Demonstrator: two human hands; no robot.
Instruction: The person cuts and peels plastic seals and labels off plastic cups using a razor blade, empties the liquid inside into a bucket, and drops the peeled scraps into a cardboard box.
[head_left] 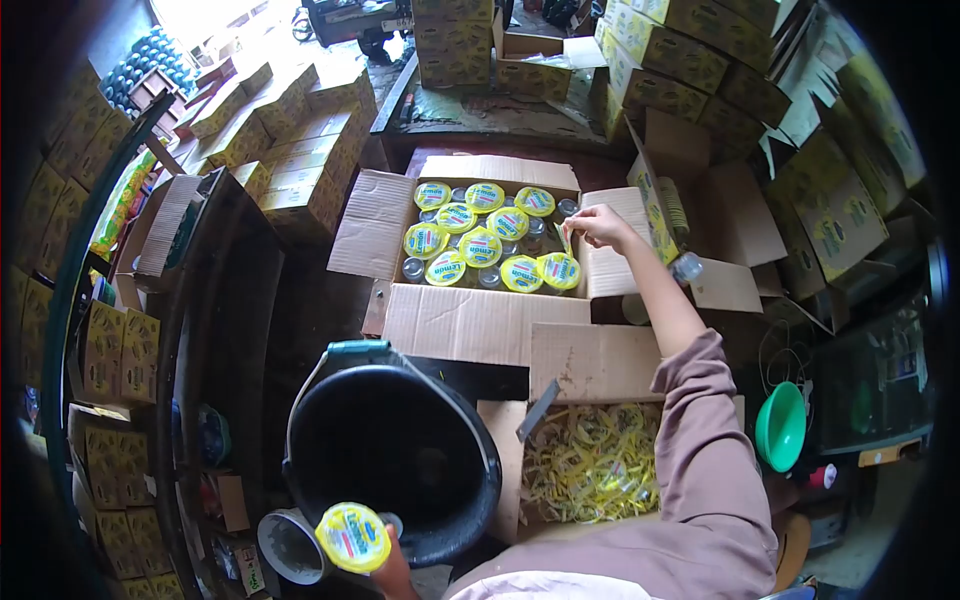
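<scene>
My left hand (pixel 395 572) is closed round a cup with a yellow Lemon lid (pixel 352 537), held low at the front rim of a black bucket (pixel 478 430). The lid faces up toward me, and most of the cup's body is hidden. Stretched forward, my right hand (pixel 600 228) pinches a thin yellow-and-white piece (pixel 566 238) at the right side of an open carton (pixel 460 315). Inside that carton stand several yellow-lidded cups (pixel 481 246), with clear cup bottoms (pixel 489 277) showing between them.
A box of yellow plastic scraps (pixel 590 465) sits below my right forearm. Right of it is a green bowl (pixel 780 427); a white pail (pixel 292 547) stands left of the bucket. Another open carton (pixel 735 210) lies beyond my right hand. Stacked yellow cartons (pixel 315 150) line both sides.
</scene>
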